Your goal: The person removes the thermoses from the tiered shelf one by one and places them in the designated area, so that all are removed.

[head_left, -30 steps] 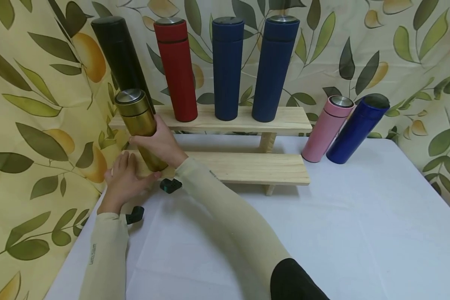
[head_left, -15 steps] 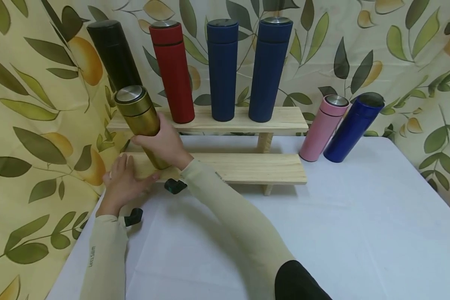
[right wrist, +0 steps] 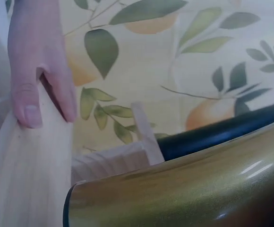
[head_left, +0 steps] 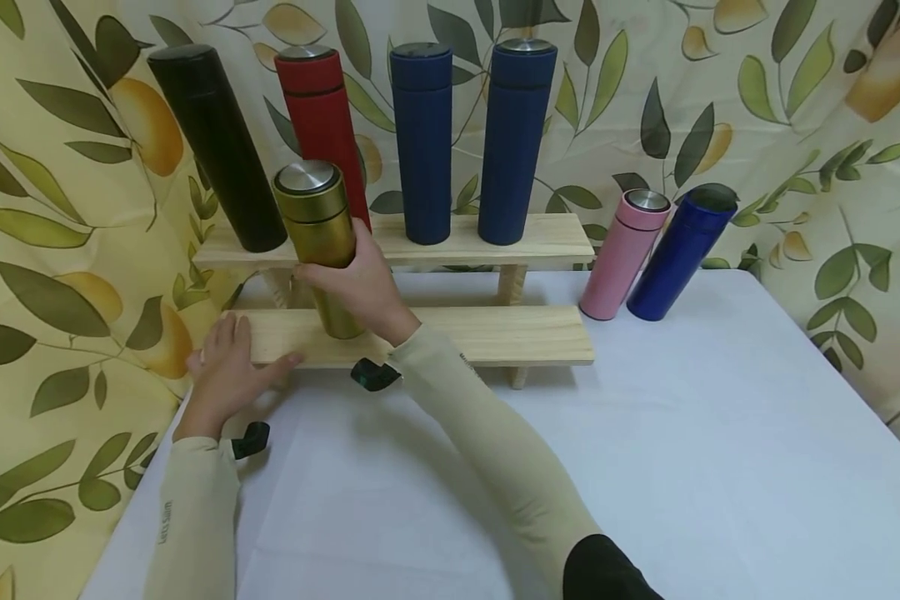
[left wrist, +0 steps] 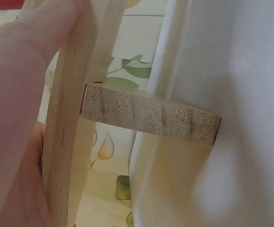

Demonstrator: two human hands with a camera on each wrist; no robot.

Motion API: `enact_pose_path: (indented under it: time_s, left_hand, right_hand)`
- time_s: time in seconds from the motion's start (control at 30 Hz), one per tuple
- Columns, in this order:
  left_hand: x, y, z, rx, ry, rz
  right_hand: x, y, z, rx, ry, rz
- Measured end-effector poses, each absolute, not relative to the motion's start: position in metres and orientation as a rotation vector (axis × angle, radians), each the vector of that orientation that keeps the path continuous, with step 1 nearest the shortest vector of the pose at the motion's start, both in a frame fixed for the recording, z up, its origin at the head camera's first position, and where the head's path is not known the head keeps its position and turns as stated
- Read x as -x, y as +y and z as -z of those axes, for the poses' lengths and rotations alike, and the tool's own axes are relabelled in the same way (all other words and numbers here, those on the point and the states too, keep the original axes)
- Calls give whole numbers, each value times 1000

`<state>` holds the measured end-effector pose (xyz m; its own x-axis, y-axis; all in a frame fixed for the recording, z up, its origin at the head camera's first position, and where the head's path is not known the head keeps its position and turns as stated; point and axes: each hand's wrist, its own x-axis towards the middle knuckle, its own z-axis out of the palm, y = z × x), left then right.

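Observation:
A gold thermos bottle [head_left: 318, 225] stands near the left part of the lower shelf, leaning slightly in the head view. My right hand [head_left: 367, 287] grips its middle, thumb across the front. Its glossy gold side fills the lower part of the right wrist view. My left hand [head_left: 228, 371] holds the left end of the two-tier wooden stand's lower board [head_left: 450, 333]. In the right wrist view, the left hand's thumb [right wrist: 29, 113] and fingers straddle that board. A leg of the stand [left wrist: 151, 116] shows below the board in the left wrist view.
On the upper shelf [head_left: 390, 250] stand a black bottle [head_left: 221, 150], a red bottle [head_left: 318, 100] and two blue bottles [head_left: 423, 146]. A pink bottle [head_left: 622, 258] and a shiny blue bottle [head_left: 682, 254] stand on the white tablecloth [head_left: 682, 433] at right. Leaf-patterned cloth hangs behind.
My right hand has moved the gold bottle rightward along the lower shelf, uncovering the black bottle's base and overlapping the red one. My left hand stays on the board's end. The head view has shifted slightly.

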<state>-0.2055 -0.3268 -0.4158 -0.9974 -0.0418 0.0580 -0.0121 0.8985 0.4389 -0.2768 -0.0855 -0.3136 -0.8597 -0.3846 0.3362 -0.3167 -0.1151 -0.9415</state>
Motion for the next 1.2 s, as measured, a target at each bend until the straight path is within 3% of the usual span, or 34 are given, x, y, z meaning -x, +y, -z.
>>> enact_pose_path:
  time_s: [1.2]
  left_hand:
    - [202, -326, 416, -16, -2997, 713]
  right_hand:
    - [268, 37, 310, 686, 2138, 2316]
